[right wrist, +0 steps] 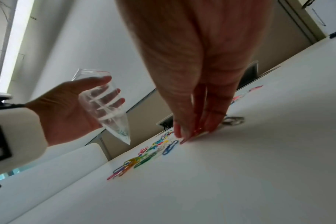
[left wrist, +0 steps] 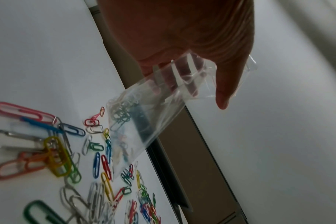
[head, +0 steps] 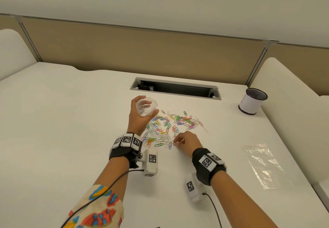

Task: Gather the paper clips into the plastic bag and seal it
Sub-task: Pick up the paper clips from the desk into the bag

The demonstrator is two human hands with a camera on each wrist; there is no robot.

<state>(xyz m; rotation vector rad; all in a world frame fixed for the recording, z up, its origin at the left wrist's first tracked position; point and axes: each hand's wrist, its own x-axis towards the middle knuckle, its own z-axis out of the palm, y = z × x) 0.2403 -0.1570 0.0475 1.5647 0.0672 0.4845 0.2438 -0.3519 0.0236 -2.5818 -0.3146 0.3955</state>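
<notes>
Nearest in the head view, the right hand [head: 187, 140] presses curled fingertips onto paper clips [head: 170, 126] scattered mid-surface [head: 71, 121]; the left hand [head: 140, 113] grips a plastic bag [head: 146, 106] open above their far-left edge. Left wrist view: a few clips inside the bag [left wrist: 144, 115]. Right wrist view: fingertips [right wrist: 184, 133] pinching clips against the surface.

Clips [head: 170, 128] mid-table [head: 71, 121]; spare bag [head: 263, 165] right, cup [head: 252, 101] far-right.

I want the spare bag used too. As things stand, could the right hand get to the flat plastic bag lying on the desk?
Probably yes. The flat plastic bag lies in the open on the desk, on the right hand's own side, with nothing between them; though its fingers are busy at the paper clips.
</notes>
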